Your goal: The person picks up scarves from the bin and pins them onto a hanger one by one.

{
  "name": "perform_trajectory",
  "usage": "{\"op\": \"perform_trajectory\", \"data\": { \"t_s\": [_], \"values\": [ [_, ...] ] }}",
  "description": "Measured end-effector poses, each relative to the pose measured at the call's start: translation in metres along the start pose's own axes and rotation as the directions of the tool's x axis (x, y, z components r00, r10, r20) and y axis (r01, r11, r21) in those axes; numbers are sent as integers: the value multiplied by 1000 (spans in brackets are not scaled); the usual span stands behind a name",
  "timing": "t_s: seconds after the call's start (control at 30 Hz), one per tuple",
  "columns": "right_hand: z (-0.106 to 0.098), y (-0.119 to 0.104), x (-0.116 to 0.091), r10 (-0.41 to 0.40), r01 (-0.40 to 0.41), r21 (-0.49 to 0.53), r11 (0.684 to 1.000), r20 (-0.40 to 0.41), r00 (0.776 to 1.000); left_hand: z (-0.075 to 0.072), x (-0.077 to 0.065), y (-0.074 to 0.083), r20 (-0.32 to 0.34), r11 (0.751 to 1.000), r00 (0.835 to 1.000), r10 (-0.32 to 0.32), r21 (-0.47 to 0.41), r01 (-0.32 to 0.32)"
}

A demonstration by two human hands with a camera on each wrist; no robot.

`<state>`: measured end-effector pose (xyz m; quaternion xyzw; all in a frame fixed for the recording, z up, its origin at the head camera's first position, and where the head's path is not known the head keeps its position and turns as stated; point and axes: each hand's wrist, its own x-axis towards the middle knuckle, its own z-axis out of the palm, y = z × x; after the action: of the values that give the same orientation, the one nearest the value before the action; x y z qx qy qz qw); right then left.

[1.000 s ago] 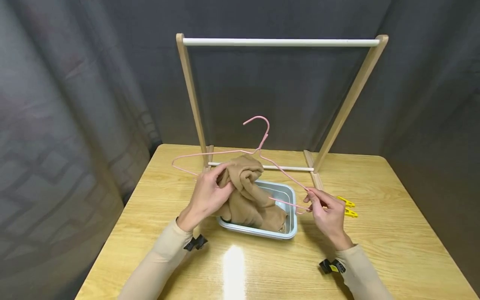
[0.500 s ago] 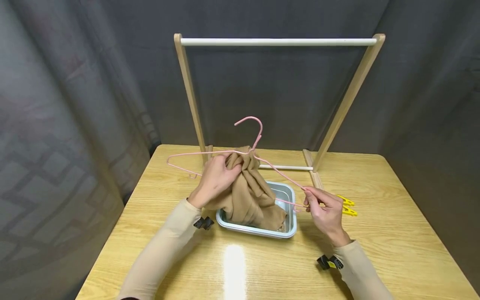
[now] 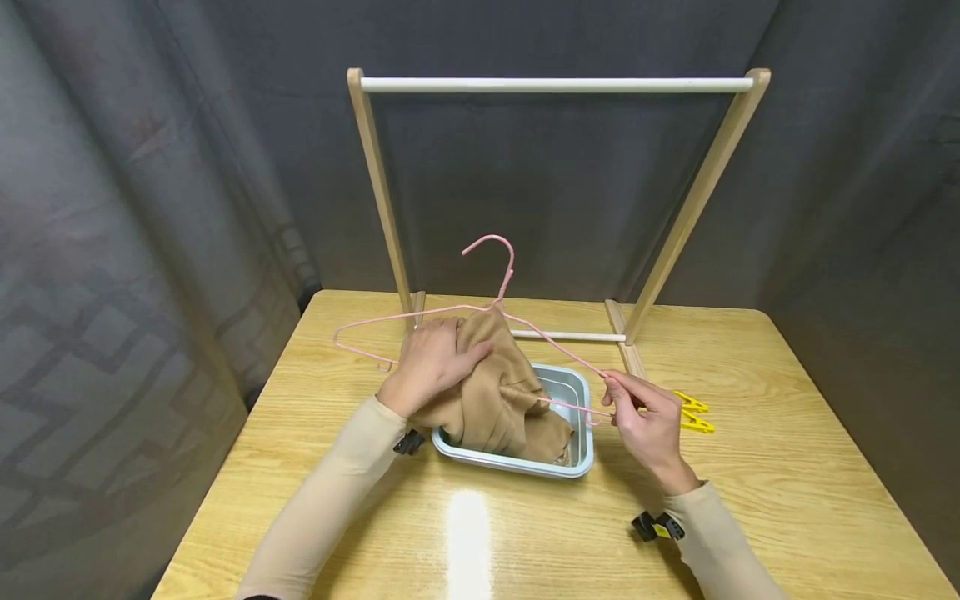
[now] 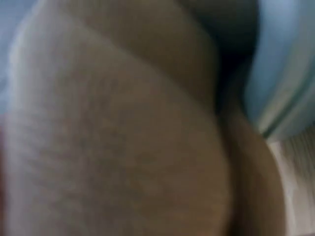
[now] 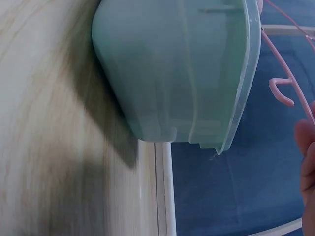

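A brown cloth (image 3: 502, 392), its kind unclear, drapes over the lower bar of a pink hanger (image 3: 505, 286) and down into a light blue basin (image 3: 510, 463). My left hand (image 3: 435, 358) holds it at the hanger's left side, thumb lying across the front; most of the fingers are hidden. My right hand (image 3: 648, 421) grips the hanger's right end between thumb and fingers. In the left wrist view the brown cloth (image 4: 123, 137) fills most of the picture, blurred. The right wrist view has the pink hanger (image 5: 285, 66) running into the fingers (image 5: 307, 164).
Behind the basin stands a wooden rack with a white top rail (image 3: 555, 85) and a lower rail (image 3: 577, 336). Yellow clips (image 3: 697, 422) lie on the table (image 3: 787, 500) just beyond my right hand. Grey curtains (image 3: 135, 250) enclose the table.
The bunched cloth has spread out flat over the hanger's lower bar. My left hand has shifted slightly, and the hanger has moved a little left. My right hand keeps its grip.
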<state>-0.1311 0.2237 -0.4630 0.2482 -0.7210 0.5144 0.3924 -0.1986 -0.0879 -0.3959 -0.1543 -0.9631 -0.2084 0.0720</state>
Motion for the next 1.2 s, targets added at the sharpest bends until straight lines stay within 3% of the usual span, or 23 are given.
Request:
{"op": "perform_trajectory", "data": {
  "t_s": [0.07,0.13,0.23,0.3,0.37,0.47,0.63,0.73,0.93,1.2],
  "values": [
    [-1,1,0,11,-11,-3,1000,-6,1000,-1,-6,2,-57,994,994,90,65,-86],
    [-3,2,1,15,-15,-5,1000,-10,1000,-2,-14,6,-99,971,971,216,125,-203],
    [-6,1,5,21,-21,-7,1000,-12,1000,-1,-24,13,-101,902,904,416,167,-397],
    [-8,0,6,21,-22,-10,1000,-16,1000,1,-30,17,-74,855,863,499,200,-478],
    [-10,-2,8,22,-22,-11,1000,-18,1000,4,-32,19,-42,825,843,537,233,-514],
    [-11,-3,9,15,-16,-13,1000,-15,1000,10,-34,19,-15,805,837,547,281,-522],
    [-12,-1,8,-2,2,-4,1000,-3,1000,18,-32,13,-34,791,804,594,202,-577],
    [-12,-1,8,-24,24,0,1000,8,1000,17,-30,11,-52,802,802,595,110,-588],
    [-11,-2,11,-60,59,13,998,38,997,12,-26,13,-108,819,818,565,-48,-572],
    [-6,-4,9,-76,74,46,996,55,996,10,-20,33,-205,846,867,454,-207,-492]
  ]
}}
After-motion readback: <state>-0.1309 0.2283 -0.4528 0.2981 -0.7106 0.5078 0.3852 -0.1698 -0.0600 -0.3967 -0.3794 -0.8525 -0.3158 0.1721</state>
